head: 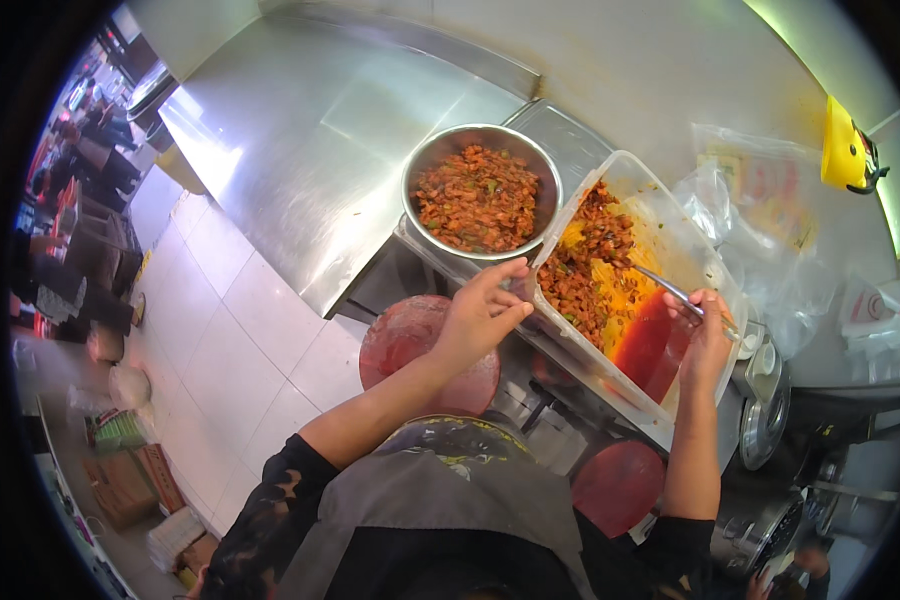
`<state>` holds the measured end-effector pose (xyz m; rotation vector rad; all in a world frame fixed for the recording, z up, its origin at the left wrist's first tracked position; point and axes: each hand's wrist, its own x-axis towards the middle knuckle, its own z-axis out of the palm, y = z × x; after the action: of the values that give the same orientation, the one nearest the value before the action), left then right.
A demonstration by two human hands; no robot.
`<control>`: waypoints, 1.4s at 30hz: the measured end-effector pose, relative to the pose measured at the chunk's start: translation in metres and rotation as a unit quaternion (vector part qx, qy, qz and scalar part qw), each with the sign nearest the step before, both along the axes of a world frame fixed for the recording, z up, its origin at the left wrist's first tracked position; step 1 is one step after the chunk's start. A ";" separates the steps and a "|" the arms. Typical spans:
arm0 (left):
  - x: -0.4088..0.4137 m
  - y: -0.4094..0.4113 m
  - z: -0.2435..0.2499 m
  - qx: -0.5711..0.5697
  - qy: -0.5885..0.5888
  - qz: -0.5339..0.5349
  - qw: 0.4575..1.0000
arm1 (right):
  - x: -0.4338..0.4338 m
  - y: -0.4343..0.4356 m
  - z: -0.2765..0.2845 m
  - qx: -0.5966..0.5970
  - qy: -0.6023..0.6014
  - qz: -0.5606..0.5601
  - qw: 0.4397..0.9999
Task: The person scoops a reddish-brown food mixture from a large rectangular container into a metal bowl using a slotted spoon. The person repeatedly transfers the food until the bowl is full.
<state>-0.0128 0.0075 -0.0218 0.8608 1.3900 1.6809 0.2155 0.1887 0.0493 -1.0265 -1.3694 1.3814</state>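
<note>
My right hand (705, 334) grips the handle of a metal spoon (671, 286) over a large clear plastic tub (709, 240). The spoon's far end meets a chopped, reddish-brown cooked mixture (589, 277) heaped along the tub's left side, so its bowl is hidden. Red oil (652, 352) pools at the tub's near end, and orange grease coats the bottom. My left hand (487, 304) holds the tub's near-left rim between thumb and fingers. Just beyond it, a round stainless steel bowl (407, 191) is filled with the same kind of mixture, with green bits in it.
A stainless steel worktop (292, 150) extends left. Below stand red round stools (405, 345). Plastic bags (765, 262) hang on the right wall near a yellow holder (844, 150). Metal lids (761, 435) lie right. Cardboard boxes (120, 487) and other people are at left.
</note>
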 end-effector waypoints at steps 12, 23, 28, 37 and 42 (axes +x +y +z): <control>-0.001 -0.023 -0.004 -0.028 -0.010 0.020 0.999 | -0.120 -0.032 0.025 0.455 -0.184 0.214 0.844; -0.008 -0.029 -0.005 -0.047 0.046 0.048 0.997 | -0.062 -0.031 0.018 0.296 -0.153 0.078 0.940; 0.002 -0.004 -0.003 -0.038 0.048 0.018 0.998 | -0.007 0.008 -0.004 0.258 -0.226 0.022 0.939; 0.008 0.016 -0.003 -0.046 0.135 0.033 0.989 | 0.000 0.005 -0.049 0.143 -0.233 0.145 0.951; 0.007 0.016 0.000 -0.073 0.132 0.023 0.988 | -0.043 0.006 -0.048 0.026 -0.116 0.180 0.976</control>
<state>-0.0058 0.0236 -0.0215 1.0007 1.7004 1.5177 0.1722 0.1949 0.0014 -0.9581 -1.8263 1.5095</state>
